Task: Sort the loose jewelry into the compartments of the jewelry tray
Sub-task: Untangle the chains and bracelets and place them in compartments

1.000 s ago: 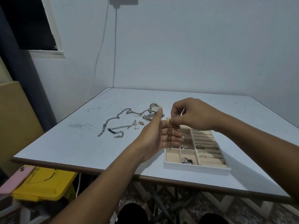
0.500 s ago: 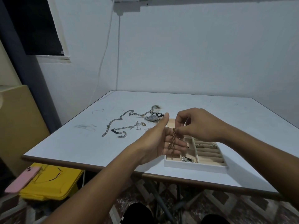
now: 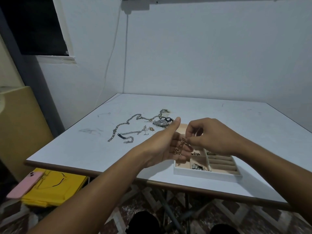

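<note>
One gold chain (image 3: 176,151) in the tight right grip (image 3: 212,136), against the wide-open left grip (image 3: 162,146).

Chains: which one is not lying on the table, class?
The gold chain, pinched by the right hand and hanging against the open left hand over the tray; the silver chains lie on the table.
</note>
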`<state>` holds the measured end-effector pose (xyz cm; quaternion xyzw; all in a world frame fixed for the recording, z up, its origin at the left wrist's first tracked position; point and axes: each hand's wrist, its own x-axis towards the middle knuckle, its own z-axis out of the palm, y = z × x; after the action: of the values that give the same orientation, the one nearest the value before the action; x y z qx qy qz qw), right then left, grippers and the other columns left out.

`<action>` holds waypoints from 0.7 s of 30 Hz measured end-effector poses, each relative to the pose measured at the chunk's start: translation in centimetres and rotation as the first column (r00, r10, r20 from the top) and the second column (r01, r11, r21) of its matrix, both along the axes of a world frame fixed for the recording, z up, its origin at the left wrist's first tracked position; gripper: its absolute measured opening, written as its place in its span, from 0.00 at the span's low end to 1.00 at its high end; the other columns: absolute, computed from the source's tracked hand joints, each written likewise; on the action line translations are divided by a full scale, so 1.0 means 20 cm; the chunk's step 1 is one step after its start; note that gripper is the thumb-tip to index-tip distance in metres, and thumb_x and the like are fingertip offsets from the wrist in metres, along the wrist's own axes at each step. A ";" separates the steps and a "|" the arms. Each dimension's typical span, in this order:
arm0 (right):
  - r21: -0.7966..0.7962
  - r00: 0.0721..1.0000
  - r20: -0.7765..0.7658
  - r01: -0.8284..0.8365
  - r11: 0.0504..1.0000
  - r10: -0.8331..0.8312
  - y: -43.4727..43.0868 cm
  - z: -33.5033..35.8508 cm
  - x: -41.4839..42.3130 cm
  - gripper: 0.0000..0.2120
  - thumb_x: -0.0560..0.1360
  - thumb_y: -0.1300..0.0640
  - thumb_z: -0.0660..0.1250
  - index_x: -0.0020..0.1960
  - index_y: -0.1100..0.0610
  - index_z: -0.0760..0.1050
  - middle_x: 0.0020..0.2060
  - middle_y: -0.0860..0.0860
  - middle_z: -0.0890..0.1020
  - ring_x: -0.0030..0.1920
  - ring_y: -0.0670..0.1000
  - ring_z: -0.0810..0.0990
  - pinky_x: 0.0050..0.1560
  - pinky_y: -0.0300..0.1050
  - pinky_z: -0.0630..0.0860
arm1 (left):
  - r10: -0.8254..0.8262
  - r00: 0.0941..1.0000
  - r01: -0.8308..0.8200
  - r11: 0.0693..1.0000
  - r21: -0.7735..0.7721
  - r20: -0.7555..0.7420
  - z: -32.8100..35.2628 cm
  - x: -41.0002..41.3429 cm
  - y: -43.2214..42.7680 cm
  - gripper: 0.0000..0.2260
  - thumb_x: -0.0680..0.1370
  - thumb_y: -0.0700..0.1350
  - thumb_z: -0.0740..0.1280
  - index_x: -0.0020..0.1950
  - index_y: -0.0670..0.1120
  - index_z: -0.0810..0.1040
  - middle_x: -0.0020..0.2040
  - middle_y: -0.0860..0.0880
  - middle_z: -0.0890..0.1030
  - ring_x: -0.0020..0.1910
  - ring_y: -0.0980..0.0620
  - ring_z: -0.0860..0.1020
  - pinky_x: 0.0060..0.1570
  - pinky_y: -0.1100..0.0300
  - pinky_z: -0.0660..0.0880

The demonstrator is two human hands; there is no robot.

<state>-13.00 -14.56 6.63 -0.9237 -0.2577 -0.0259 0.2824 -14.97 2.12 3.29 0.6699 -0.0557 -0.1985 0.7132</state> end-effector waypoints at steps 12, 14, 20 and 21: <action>0.015 0.999 0.001 0.051 0.999 -0.051 -0.07 -0.08 -0.02 0.06 0.69 0.56 0.71 0.35 0.48 0.78 0.34 0.44 0.80 0.38 0.45 0.79 0.41 0.42 0.75 | -0.006 0.999 0.001 0.991 0.137 0.033 0.00 0.02 -0.02 0.32 0.77 0.68 0.53 0.52 0.39 0.76 0.45 0.40 0.82 0.46 0.43 0.81 0.57 0.48 0.77; 0.015 0.999 0.000 0.053 0.998 -0.054 -0.08 -0.08 -0.02 0.06 0.70 0.55 0.71 0.35 0.48 0.78 0.34 0.44 0.81 0.39 0.46 0.79 0.43 0.44 0.76 | 0.012 0.998 -0.021 0.989 0.147 0.059 0.00 0.01 -0.02 0.31 0.78 0.66 0.53 0.54 0.38 0.76 0.45 0.40 0.82 0.46 0.43 0.82 0.56 0.49 0.78; 0.055 0.998 -0.054 0.033 0.998 -0.030 -0.03 -0.10 -0.01 0.05 0.70 0.56 0.72 0.36 0.50 0.79 0.36 0.45 0.81 0.38 0.45 0.79 0.43 0.42 0.76 | 0.077 0.835 -0.357 0.829 0.430 0.545 -0.03 -0.03 0.06 0.15 0.80 0.56 0.59 0.48 0.47 0.80 0.43 0.52 0.84 0.45 0.54 0.81 0.52 0.53 0.78; 0.056 0.998 -0.065 0.027 0.998 -0.024 -0.01 -0.11 -0.01 0.05 0.71 0.56 0.72 0.37 0.50 0.79 0.37 0.45 0.82 0.39 0.45 0.79 0.45 0.44 0.77 | 0.048 0.788 -0.416 0.776 0.473 0.614 -0.05 -0.04 0.08 0.11 0.79 0.54 0.61 0.47 0.49 0.80 0.43 0.54 0.83 0.44 0.57 0.80 0.51 0.56 0.77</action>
<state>-13.10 -14.81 4.34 -0.9188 -0.2358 -0.0069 0.3164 -15.78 3.72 2.28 0.8851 -0.1144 0.0979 0.4404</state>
